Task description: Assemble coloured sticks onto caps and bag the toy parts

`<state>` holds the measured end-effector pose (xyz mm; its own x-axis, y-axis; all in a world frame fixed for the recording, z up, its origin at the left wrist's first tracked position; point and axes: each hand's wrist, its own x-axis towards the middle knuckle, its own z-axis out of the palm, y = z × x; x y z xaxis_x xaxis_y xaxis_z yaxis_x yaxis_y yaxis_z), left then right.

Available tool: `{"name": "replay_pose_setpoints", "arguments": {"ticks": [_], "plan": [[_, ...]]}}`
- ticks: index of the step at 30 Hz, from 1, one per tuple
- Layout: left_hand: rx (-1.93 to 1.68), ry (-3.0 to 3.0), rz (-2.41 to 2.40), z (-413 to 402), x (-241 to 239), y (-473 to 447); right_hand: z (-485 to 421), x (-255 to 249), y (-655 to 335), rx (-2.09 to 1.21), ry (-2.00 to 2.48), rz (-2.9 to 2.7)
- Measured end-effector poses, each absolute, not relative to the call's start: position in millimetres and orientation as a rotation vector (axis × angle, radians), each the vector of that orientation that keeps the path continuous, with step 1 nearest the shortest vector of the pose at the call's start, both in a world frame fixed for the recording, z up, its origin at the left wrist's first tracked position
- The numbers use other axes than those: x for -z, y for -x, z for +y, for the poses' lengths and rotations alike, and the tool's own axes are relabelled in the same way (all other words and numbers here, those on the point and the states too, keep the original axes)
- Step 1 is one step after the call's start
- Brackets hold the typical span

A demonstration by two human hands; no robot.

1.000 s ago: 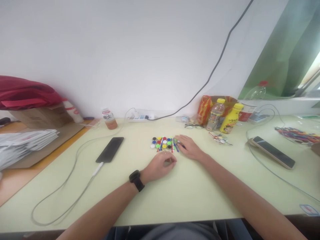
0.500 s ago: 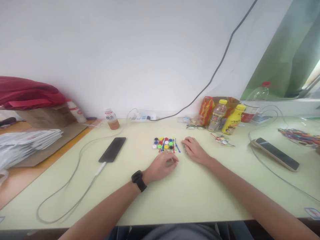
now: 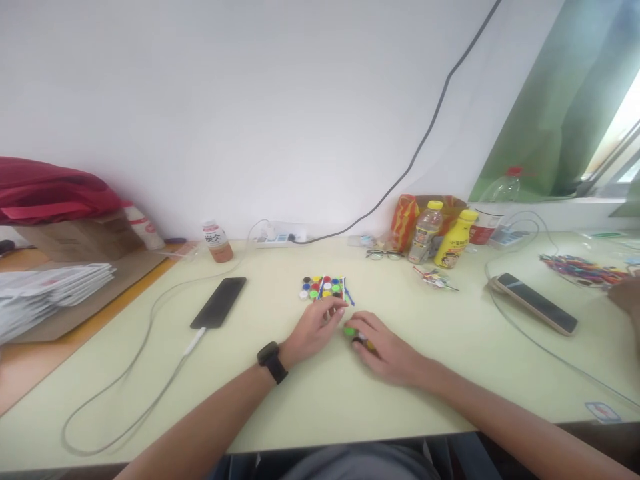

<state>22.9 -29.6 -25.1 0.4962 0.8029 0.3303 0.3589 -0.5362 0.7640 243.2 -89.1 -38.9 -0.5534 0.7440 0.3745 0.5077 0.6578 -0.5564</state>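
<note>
Small round coloured discs lie in rows in the middle of the table, with thin coloured sticks laid over and beside their right part. Just in front of them is my left hand, a black watch on its wrist. Its fingers are loosely bent, thumb apart from the palm, and I see nothing held; its fingertips reach the near edge of the sticks. My right hand rests low on the table, fingers curved over several more discs, with a green disc and a black one showing; the rest are partly hidden.
A charging phone lies left, another phone right. Bottles, eyeglasses and a small pile of sticks are at the back right. At the right edge, another person's hand is beside a larger stick pile.
My right hand has come nearer to me and slightly left, and discs now show under its fingers. My left hand has shifted slightly up and left. The whole view has turned slightly right.
</note>
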Motion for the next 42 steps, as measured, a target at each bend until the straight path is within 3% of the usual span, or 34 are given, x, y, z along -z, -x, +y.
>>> {"name": "replay_pose_setpoints", "arguments": {"ticks": [10, 20, 37, 42], "plan": [[-0.977, -2.136, 0.908, -30, 22, -20, -47, 30, -233, -0.939, 0.852, -2.000], [-0.710, -2.357, 0.653, -39, 14, -21, -40, 21, -278, -1.136, 1.000, -2.175], [-0.733, -2.431, 0.803, -33, 17, -19, -36, 25, -278, -1.034, 1.100, -2.124], [-0.845, -2.445, 0.935, -25, 25, -15, -32, 29, -283, -0.800, 1.192, -2.159]]}}
